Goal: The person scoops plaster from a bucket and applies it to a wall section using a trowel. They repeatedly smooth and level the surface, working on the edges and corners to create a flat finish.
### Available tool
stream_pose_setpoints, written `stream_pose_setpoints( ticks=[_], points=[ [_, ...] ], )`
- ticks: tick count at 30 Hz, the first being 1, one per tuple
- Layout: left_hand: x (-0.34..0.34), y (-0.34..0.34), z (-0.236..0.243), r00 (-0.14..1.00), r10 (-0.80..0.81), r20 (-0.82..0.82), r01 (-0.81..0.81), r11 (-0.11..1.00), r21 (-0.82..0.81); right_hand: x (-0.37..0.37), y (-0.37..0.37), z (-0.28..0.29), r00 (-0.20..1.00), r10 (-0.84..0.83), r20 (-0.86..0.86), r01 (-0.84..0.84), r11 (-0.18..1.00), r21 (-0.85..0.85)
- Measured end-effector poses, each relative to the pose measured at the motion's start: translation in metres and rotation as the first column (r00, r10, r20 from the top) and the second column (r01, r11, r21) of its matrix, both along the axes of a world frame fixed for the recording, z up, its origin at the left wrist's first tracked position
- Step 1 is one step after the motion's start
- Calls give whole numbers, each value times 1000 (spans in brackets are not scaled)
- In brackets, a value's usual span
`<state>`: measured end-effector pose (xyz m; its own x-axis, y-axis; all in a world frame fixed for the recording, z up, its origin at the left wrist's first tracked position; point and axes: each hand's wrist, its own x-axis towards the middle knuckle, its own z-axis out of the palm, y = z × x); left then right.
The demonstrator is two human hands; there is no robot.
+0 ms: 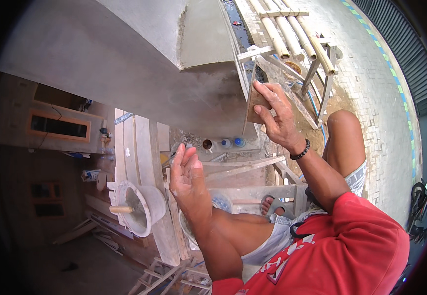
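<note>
My right hand [278, 115], with a dark bead bracelet at the wrist, grips a flat wooden board [253, 109], shaped like a plasterer's float. The board stands on edge beside the end of a grey plastered slab [174, 88]; whether it touches the slab I cannot tell. Lower and to the left, my left hand [186, 173] is raised in the air, fingers stretched out and nothing in it. Below and left of that hand, a whitish bucket [157, 209] rests on planks [147, 147], a wooden handle [121, 209] sticking out over its rim.
Two blue-capped bottles [239, 142] and a dark-filled cup [207, 144] stand below the slab. Bamboo poles [292, 37] lie across a wooden trestle [324, 83] at upper right, above pale paving [370, 98]. Timber bars [245, 167] cross under me. A second bucket sits partly hidden behind my left arm.
</note>
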<state>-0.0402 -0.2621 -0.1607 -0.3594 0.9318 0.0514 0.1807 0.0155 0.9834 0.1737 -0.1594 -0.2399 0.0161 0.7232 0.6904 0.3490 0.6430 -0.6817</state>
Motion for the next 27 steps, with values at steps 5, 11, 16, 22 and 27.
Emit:
stream_pose_setpoints(
  ticks=[5, 11, 16, 22, 27],
  points=[
    [1, -3, 4, 999, 3, -41, -3, 1000, 5, -5, 19, 16, 975, -96, -203, 78, 992, -95],
    [9, 0, 0, 997, 8, -72, -9, 1000, -10, -48, 10, -6, 941, -263, -212, 252, 964, -78],
    [17, 7, -9, 985, -44, -165, 36, 998, -50, -81, 9, -4, 880, -328, -344, 303, 945, -126],
    [9, -3, -1, 991, 41, -125, -53, 994, -95, -128, 37, 0, 792, -437, -425, 377, 899, -222],
    [6, -8, 4, 983, 60, -175, -77, 993, -90, -150, 18, -9, 825, -450, -341, 326, 872, -365]
  ],
)
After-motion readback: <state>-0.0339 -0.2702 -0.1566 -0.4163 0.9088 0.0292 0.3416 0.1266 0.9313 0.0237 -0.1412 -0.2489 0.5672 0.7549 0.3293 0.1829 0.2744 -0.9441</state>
